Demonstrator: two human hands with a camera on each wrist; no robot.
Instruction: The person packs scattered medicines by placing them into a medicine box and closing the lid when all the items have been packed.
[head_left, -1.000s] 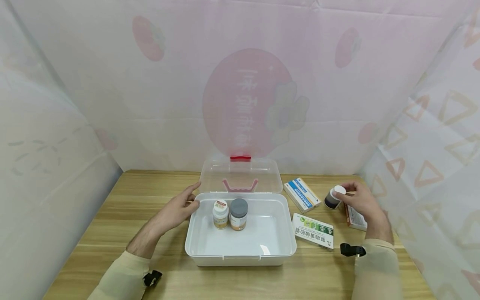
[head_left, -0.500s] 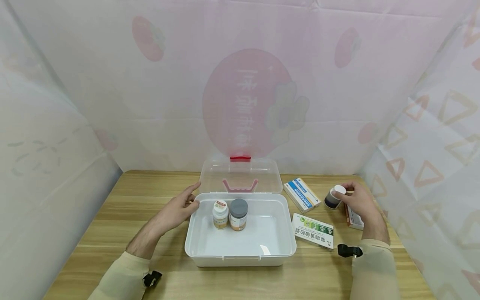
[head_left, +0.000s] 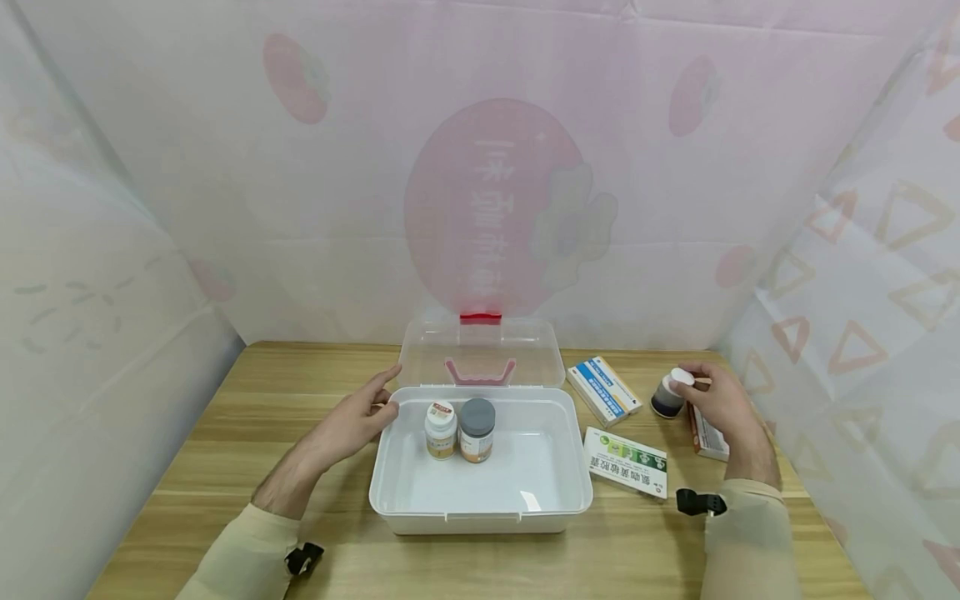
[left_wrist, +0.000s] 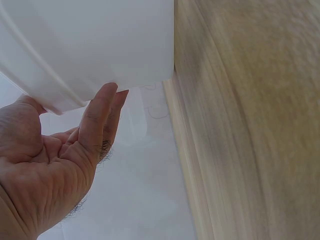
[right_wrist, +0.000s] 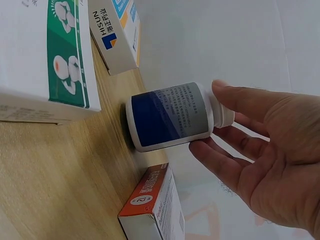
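Observation:
On the right, my right hand (head_left: 723, 404) pinches a pill bottle (right_wrist: 172, 116) at its white cap, thumb on one side and fingers on the other. The bottle has a blue and grey label and leans slightly, its base close over the table. My left hand (head_left: 356, 425) touches the back left corner of a white plastic box (head_left: 480, 523), thumb at the rim and fingers extended along the outer wall in the left wrist view. Inside the box stand a white-capped pill bottle (head_left: 441, 432) and a grey-capped one (head_left: 477, 432), side by side.
The box's clear lid (head_left: 427, 354), with a pink handle, lies folded back. Right of the box lie a blue and white medicine box (head_left: 604, 390) and a green and white one (head_left: 626, 462). A red and white medicine box (right_wrist: 155, 200) is partly under the right hand. Cloth walls surround the table.
My right wrist has shifted slightly left. The pill bottle in my right hand has moved a little right and up. My left hand and the box stay where they were.

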